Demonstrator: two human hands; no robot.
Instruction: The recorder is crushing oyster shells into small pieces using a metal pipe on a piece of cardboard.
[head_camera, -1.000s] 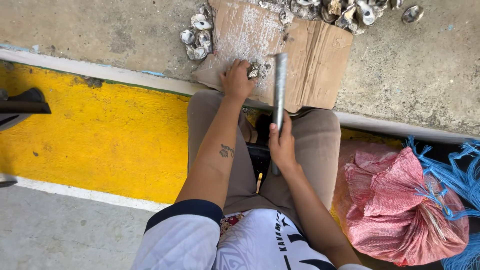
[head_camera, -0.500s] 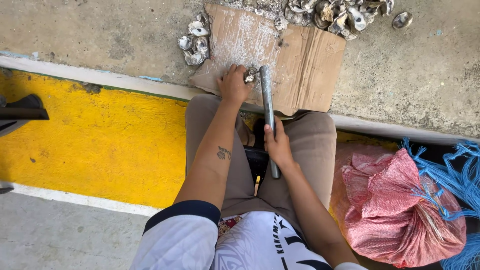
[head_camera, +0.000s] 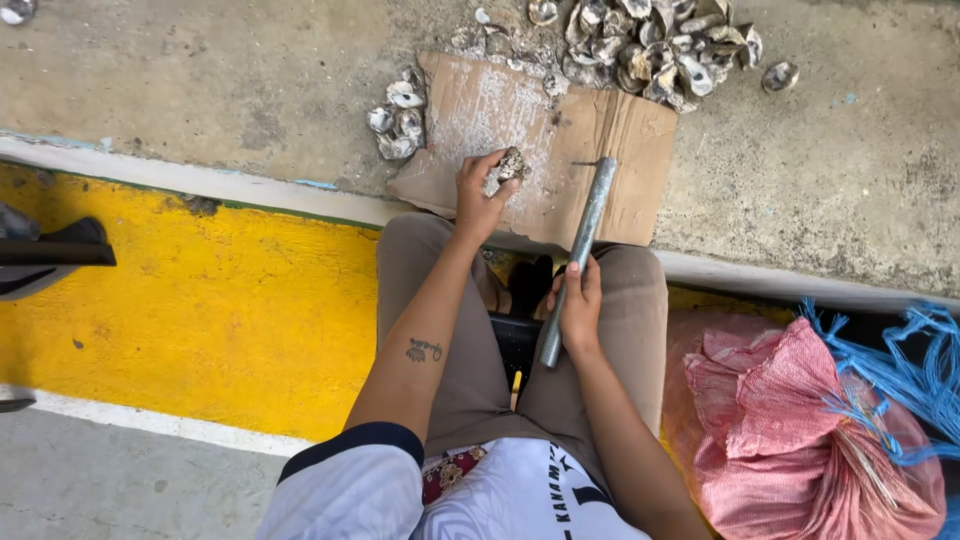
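Over cardboard (head_camera: 620, 140), oyster (head_camera: 513, 163) in left hand (head_camera: 478, 195)

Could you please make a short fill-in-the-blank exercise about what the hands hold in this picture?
1. The left hand holds a rough ____ over the cardboard.
2. The right hand has its grip on a grey metal ____.
3. A pink mesh ____ lies at the person's right side.
4. The curb beside the left arm is painted ____.

Missing words: shell; bar; sack; yellow
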